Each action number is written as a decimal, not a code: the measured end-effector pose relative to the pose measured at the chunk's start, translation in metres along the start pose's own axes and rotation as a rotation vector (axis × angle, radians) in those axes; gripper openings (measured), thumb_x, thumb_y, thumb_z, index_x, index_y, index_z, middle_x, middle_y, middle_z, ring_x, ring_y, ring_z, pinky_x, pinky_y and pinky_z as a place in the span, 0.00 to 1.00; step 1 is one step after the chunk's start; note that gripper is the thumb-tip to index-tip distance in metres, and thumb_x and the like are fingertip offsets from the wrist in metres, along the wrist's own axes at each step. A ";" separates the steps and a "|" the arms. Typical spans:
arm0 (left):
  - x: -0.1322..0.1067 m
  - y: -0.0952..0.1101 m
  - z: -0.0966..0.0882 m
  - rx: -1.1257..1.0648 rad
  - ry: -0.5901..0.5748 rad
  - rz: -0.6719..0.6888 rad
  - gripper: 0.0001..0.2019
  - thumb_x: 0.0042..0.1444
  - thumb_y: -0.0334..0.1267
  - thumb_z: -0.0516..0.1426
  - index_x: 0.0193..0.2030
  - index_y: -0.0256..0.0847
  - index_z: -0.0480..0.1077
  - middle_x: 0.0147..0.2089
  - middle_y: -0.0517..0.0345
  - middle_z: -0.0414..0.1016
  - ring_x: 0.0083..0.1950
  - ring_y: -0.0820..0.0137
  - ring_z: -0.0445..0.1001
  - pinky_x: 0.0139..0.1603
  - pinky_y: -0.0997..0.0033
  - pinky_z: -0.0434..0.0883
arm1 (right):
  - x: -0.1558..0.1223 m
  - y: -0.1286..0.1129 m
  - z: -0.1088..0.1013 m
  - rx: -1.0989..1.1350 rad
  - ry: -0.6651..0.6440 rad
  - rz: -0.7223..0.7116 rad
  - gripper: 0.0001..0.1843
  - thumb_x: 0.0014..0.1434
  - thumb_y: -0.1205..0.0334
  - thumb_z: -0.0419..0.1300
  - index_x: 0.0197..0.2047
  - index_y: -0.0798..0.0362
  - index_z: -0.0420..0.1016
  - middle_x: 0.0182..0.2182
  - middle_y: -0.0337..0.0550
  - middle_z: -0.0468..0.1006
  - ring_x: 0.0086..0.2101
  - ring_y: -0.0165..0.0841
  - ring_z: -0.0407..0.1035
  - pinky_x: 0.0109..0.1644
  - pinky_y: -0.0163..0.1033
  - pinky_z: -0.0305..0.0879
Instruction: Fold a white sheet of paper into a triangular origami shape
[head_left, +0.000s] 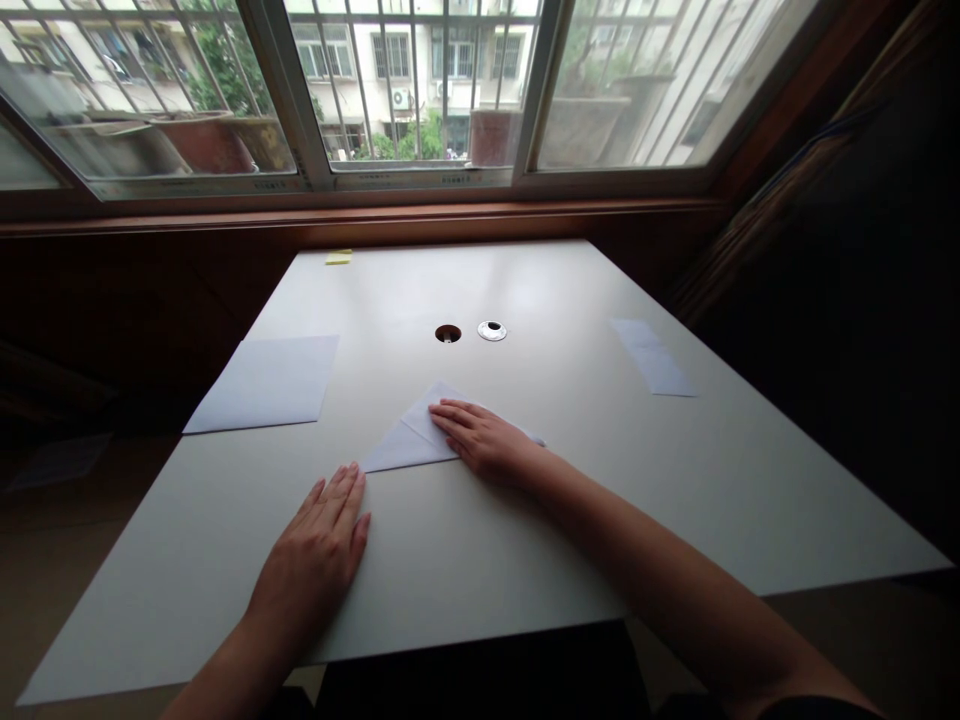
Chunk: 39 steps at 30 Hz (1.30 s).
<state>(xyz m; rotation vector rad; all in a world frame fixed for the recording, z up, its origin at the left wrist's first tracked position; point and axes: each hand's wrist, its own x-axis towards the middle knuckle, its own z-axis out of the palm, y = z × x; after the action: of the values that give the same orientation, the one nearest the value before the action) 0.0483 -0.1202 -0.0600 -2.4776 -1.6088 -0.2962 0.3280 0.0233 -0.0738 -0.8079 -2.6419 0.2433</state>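
Observation:
A sheet of white paper (409, 440), folded into a triangle, lies on the white table with its long edge toward me. My right hand (480, 437) rests flat on the middle of it, fingers stretched out to the left, and covers much of its right half. Only the paper's right tip shows beyond my wrist. At the left corner of the triangle, my left hand (322, 535) lies flat on the table, fingers extended forward and fingertips at the paper's tip. A crease runs down the paper near my right fingertips.
White sheets (266, 385) lie at the table's left edge, and a narrow creased strip of paper (654, 358) on the right. Toward the back are a round cable hole (448, 334), its loose cover (492, 330) and yellow tape (339, 257). A barred window stands behind the table (487, 580).

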 end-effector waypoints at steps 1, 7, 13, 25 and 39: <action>-0.003 -0.002 -0.001 0.004 -0.003 0.002 0.26 0.66 0.42 0.49 0.67 0.31 0.61 0.69 0.41 0.61 0.68 0.55 0.63 0.68 0.50 0.62 | 0.000 0.000 0.000 0.004 0.000 0.000 0.26 0.70 0.60 0.47 0.69 0.56 0.58 0.66 0.51 0.63 0.66 0.42 0.53 0.69 0.52 0.55; -0.008 -0.023 -0.009 -0.009 -0.002 -0.037 0.25 0.66 0.44 0.50 0.65 0.35 0.64 0.65 0.45 0.68 0.64 0.56 0.68 0.65 0.52 0.67 | 0.000 0.000 0.001 -0.011 0.003 -0.006 0.26 0.70 0.60 0.47 0.69 0.56 0.58 0.66 0.51 0.62 0.66 0.42 0.53 0.69 0.52 0.55; 0.016 -0.036 -0.021 -0.023 0.027 -0.048 0.25 0.65 0.44 0.51 0.67 0.40 0.62 0.64 0.46 0.68 0.62 0.54 0.70 0.58 0.52 0.73 | -0.001 0.001 0.002 -0.022 0.005 -0.008 0.26 0.70 0.60 0.47 0.68 0.57 0.59 0.66 0.52 0.63 0.66 0.43 0.53 0.69 0.53 0.55; 0.092 -0.015 0.003 0.003 0.023 0.510 0.18 0.64 0.28 0.52 0.60 0.37 0.67 0.56 0.46 0.76 0.57 0.58 0.74 0.59 0.54 0.71 | -0.001 0.006 0.000 -0.023 0.045 -0.054 0.26 0.70 0.55 0.50 0.65 0.61 0.64 0.63 0.57 0.66 0.65 0.44 0.56 0.68 0.53 0.57; 0.113 -0.032 -0.041 -0.288 0.376 0.228 0.18 0.62 0.35 0.58 0.58 0.52 0.70 0.54 0.56 0.77 0.58 0.59 0.74 0.62 0.52 0.69 | -0.005 0.002 -0.035 0.071 0.274 0.126 0.16 0.69 0.58 0.51 0.53 0.50 0.75 0.48 0.51 0.79 0.47 0.42 0.71 0.51 0.48 0.67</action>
<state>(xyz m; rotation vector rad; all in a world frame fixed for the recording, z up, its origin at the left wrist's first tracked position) 0.0612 -0.0179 0.0102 -2.5701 -1.1914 -0.9513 0.3463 0.0239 -0.0436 -0.9151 -2.3183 0.2395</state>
